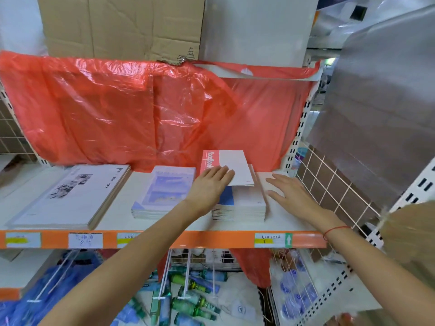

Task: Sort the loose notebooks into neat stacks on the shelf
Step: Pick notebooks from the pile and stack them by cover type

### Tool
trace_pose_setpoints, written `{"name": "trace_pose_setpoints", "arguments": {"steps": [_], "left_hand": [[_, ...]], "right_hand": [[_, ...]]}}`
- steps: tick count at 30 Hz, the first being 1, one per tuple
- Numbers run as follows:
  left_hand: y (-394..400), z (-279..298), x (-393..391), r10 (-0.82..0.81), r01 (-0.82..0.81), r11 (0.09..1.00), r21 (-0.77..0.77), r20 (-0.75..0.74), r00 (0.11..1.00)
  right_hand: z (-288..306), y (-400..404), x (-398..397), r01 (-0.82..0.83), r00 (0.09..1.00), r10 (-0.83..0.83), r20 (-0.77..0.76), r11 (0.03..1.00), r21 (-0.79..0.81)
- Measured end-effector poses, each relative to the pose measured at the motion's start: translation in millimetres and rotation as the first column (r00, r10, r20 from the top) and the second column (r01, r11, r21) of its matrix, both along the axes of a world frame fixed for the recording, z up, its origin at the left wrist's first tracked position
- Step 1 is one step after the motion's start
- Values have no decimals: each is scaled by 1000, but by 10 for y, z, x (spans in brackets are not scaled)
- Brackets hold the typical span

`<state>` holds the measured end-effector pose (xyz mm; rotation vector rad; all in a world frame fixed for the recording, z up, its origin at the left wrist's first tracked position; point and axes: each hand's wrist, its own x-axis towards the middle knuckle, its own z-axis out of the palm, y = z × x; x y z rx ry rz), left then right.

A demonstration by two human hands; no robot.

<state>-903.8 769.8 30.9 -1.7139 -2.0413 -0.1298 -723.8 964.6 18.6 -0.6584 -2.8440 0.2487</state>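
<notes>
Both bare forearms reach up from the lower edge toward the middle of the frame. The left hand (210, 184) lies flat, palm down, fingers straight and together. The right hand (288, 189), right of centre, is spread, fingers straight, a thin red cord (334, 231) around its wrist.

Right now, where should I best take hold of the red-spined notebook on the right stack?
Probably the red-spined notebook at its free near-right corner, coming from the right: it lies askew, overhanging the stack, and the left hand covers its left side.
</notes>
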Motion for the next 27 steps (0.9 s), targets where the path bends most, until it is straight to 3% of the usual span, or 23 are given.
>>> {"name": "trace_pose_setpoints", "arguments": {"steps": [4, 8, 13, 27], "left_hand": [[208, -73, 138, -44, 48, 998, -44, 93, 995], [256, -192, 144, 35, 17, 960, -280, 181, 983], [121, -169, 41, 91, 50, 895, -443, 291, 952], [140, -195, 17, 69, 70, 912, -404, 320, 945]], "right_hand": [[-1, 49, 175, 56, 998, -57, -32, 998, -22], [-25, 41, 262, 75, 994, -84, -76, 990, -118], [-65, -29, 218, 68, 995, -75, -59, 990, -120], [-92, -92, 210, 64, 998, -66, -13, 991, -117]]}}
